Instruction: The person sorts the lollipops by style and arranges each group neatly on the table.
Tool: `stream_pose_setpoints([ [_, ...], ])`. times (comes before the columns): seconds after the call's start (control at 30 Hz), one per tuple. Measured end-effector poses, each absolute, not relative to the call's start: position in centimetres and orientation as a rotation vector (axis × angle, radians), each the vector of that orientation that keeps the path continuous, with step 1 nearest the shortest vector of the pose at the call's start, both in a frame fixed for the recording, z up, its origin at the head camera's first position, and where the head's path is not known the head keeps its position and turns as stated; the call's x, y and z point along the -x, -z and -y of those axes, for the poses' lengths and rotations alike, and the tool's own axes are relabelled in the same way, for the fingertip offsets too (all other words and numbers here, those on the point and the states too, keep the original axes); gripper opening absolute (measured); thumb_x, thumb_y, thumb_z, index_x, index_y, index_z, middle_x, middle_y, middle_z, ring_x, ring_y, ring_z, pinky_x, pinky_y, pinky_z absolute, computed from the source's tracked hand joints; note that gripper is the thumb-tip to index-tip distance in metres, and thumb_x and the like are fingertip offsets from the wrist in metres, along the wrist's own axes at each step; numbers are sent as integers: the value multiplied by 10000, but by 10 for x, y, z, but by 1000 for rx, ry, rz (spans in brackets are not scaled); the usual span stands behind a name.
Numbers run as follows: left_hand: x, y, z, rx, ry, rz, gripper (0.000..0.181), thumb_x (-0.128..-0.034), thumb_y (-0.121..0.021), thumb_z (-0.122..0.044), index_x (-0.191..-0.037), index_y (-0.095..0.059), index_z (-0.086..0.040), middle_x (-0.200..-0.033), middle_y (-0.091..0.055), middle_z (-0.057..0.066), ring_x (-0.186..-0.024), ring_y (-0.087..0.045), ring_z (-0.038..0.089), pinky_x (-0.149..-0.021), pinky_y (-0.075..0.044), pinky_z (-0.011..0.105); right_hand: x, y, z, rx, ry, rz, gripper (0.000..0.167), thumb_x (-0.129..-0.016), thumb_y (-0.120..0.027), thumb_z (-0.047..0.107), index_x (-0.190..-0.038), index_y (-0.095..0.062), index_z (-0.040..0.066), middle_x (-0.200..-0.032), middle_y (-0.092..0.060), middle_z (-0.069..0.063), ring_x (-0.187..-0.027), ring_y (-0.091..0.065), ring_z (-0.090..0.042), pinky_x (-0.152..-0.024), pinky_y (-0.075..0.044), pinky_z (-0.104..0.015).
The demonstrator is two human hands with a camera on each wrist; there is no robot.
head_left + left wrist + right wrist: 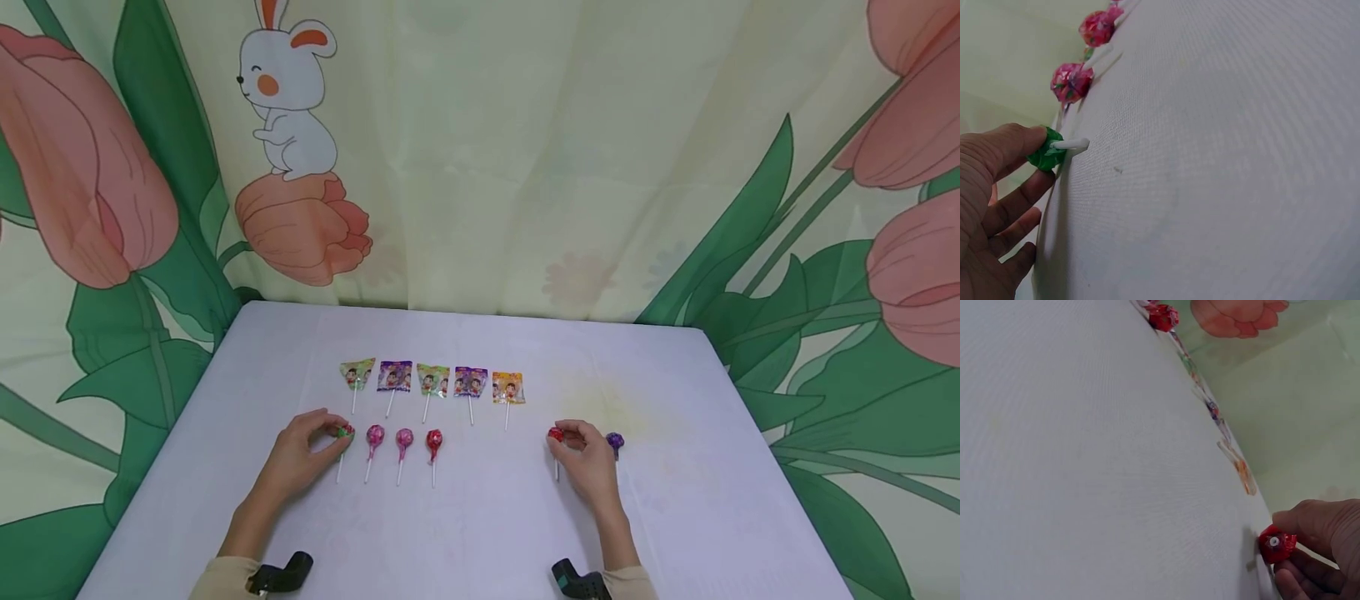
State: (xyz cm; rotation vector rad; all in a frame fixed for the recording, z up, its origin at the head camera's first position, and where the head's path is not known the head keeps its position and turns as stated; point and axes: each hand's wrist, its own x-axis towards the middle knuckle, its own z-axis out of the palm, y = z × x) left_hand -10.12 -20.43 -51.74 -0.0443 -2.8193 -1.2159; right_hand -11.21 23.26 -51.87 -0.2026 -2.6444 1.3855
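Note:
My left hand [302, 454] pinches the head of a green-wrapped lollipop [1046, 150] between thumb and fingers at the left end of the front row; its white stick points toward me. To its right lie two pink lollipops [375, 435] and a red lollipop [434, 442]. Farther right, my right hand [588, 458] pinches another red lollipop [1277, 545] by its wrapped head, stick toward me. A purple lollipop [615, 442] lies just right of that hand, its stick partly hidden.
Behind the front row lies a row of flat-packed lollipops in green, purple and orange wrappers [508, 387]. All rest on a white-covered table [480, 542]. A curtain [510, 167] printed with tulips and a rabbit hangs at the table's far edge.

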Motion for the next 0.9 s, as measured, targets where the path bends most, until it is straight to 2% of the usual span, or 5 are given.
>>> stream_pose_setpoints([
  [0.27, 102, 519, 206, 49, 1204, 2817, 228, -906, -768, -128, -1117, -721, -56, -1060, -692, 114, -1339, -468, 458, -1140, -306, 674, 112, 522, -231, 188, -1396, 2623, 305, -846, -824, 66, -1131, -720, 38, -1006, -731, -104, -888, -654, -205, -764, -533, -180],
  [0.53, 100, 519, 206, 27, 1216, 2830, 241, -908, -769, -133, -1130, -720, -54, -1087, -696, 131, -1375, -432, 468, -1150, -272, 688, 111, 524, -229, 193, -1380, 2610, 293, -840, -823, 48, -1111, -714, 27, -990, -726, -109, -882, -644, -224, -757, -526, -180],
  [0.9, 100, 518, 206, 36, 1204, 2831, 247, -909, -767, -135, -1135, -717, -48, -1093, -697, 139, -1378, -429, 475, -1149, -276, 687, 111, 524, -221, 205, -1423, 2568, 276, -837, -820, 40, -1091, -713, 24, -987, -721, -105, -853, -621, -185, -743, -515, -171],
])
